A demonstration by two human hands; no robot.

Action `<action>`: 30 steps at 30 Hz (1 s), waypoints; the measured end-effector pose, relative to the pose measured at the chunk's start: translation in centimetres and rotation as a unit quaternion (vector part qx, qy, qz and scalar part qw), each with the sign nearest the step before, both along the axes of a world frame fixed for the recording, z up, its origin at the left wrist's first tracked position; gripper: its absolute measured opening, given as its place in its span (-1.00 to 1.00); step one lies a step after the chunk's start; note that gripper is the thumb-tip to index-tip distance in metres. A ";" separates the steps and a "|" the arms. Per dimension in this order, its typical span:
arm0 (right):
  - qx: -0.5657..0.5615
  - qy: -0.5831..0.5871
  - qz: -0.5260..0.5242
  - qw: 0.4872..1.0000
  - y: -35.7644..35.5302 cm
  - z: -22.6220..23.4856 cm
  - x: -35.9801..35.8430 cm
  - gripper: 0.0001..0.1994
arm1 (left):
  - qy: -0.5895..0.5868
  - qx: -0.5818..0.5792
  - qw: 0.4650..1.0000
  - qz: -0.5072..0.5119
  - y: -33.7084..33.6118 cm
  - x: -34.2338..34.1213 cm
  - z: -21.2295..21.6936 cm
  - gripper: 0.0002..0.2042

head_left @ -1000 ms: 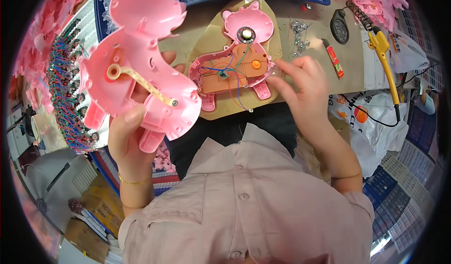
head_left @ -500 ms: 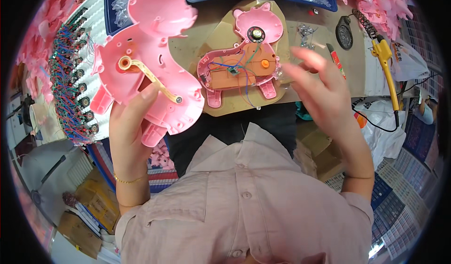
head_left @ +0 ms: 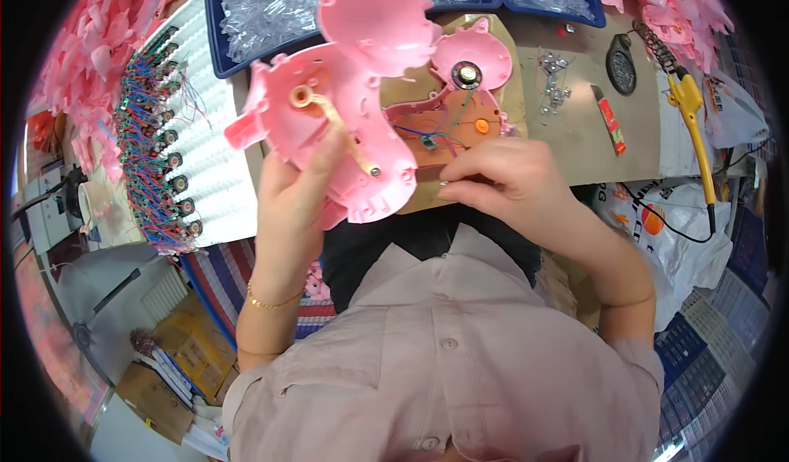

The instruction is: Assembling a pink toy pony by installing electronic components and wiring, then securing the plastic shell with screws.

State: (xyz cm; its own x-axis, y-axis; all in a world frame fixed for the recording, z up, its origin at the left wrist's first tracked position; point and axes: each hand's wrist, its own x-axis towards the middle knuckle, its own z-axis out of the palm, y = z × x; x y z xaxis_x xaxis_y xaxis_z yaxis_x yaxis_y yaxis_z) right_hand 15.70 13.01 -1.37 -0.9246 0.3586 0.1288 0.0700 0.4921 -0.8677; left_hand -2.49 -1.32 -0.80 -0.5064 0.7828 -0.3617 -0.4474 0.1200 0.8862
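My left hand (head_left: 300,187) grips a pink plastic shell half (head_left: 362,125), raised above the table with its hollow inside facing up. A cream-coloured lever (head_left: 343,129) lies inside that shell, a ring at one end and a small metal piece at the other. Partly hidden behind it, the matching pink shell half (head_left: 485,47) lies on the table with an orange-brown inner housing (head_left: 460,113), a round speaker (head_left: 467,75), an orange knob (head_left: 482,126) and thin wires (head_left: 423,131). My right hand (head_left: 509,178) pinches the small pale tip of a wire (head_left: 444,184) at the shell's near side.
Blue bins (head_left: 212,26) of clear plastic parts line the back. Wired speakers (head_left: 152,150) lie at left on a white ribbed sheet (head_left: 218,150). At right are small metal parts (head_left: 552,80), a black oval dish (head_left: 621,71), a red cutter (head_left: 608,121) and a yellow soldering tool (head_left: 694,133).
My left hand has carried the raised shell half rightward, so it now overlaps the lying one. My right hand has come down and left, closing on the wire's tip.
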 end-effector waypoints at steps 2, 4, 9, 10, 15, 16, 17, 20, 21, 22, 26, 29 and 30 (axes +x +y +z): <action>-0.071 -0.015 -0.022 0.997 -0.2 0.5 0.2 -0.93 | 0.025 -0.009 0.999 -0.021 0.7 0.3 0.3 -0.66; -0.141 -0.032 -0.050 0.988 -0.3 0.7 0.3 -0.94 | 0.070 -0.031 0.996 -0.040 1.2 0.7 0.7 -0.67; -0.033 0.041 -0.124 0.991 -1.4 1.5 -0.8 -0.90 | 0.155 -0.050 0.986 -0.030 1.4 2.3 1.2 -0.70; -0.038 0.045 -0.126 0.990 -1.6 1.4 -1.3 -0.90 | 0.168 -0.063 0.983 -0.044 1.4 2.5 1.4 -0.71; 0.251 0.060 -0.156 0.953 -2.6 2.0 -3.2 -0.79 | 0.278 -0.080 0.954 -0.077 1.4 3.2 1.7 -0.72; 0.249 0.054 -0.161 0.953 -2.7 2.0 -3.3 -0.76 | 0.276 -0.103 0.952 -0.083 1.4 3.4 1.9 -0.71; 0.247 0.054 -0.163 0.954 -2.7 1.9 -3.3 -0.76 | 0.277 -0.104 0.952 -0.084 1.4 3.4 1.8 -0.71; 0.214 0.094 -0.176 0.956 -2.4 1.1 -3.5 -0.78 | 0.275 -0.064 0.958 -0.052 1.3 3.5 1.3 -0.72; 0.203 0.095 -0.198 0.954 -2.6 0.7 -3.5 -0.79 | 0.293 -0.050 0.954 -0.049 1.2 3.6 1.0 -0.73; 0.192 0.097 -0.219 0.952 -2.7 0.5 -3.5 -0.79 | 0.310 -0.037 0.949 -0.046 1.1 3.6 0.7 -0.74; 0.207 0.102 -0.220 0.948 -2.9 0.8 -3.7 -0.79 | 0.320 -0.036 0.946 -0.035 1.0 3.5 0.1 -0.75; 0.121 0.079 -0.195 0.970 -2.6 1.1 -3.5 -0.79 | 0.309 -0.022 0.951 -0.008 1.0 3.7 0.0 -0.76; 0.145 0.082 -0.196 0.966 -2.5 1.1 -3.5 -0.79 | 0.327 -0.024 0.945 -0.004 1.0 3.8 -0.1 -0.76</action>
